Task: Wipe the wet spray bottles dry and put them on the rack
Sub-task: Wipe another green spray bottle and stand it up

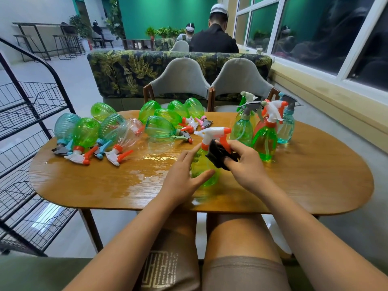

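A green spray bottle (202, 164) with a white and orange trigger head stands upright on the wet wooden table (304, 185) in front of me. My left hand (184, 177) rests on its left side with straight fingers. My right hand (244, 162) grips a black cloth (218, 154) and presses it against the bottle's neck. Several more bottles (117, 131) lie tipped over across the left and middle of the table. The black wire rack (25, 114) stands to the left of the table.
Several upright bottles (264, 133) stand together at the right rear of the table. Water puddles (155, 162) shine on the tabletop. Two grey chairs (182, 80) face me across the table. A window wall runs along the right. People sit further back.
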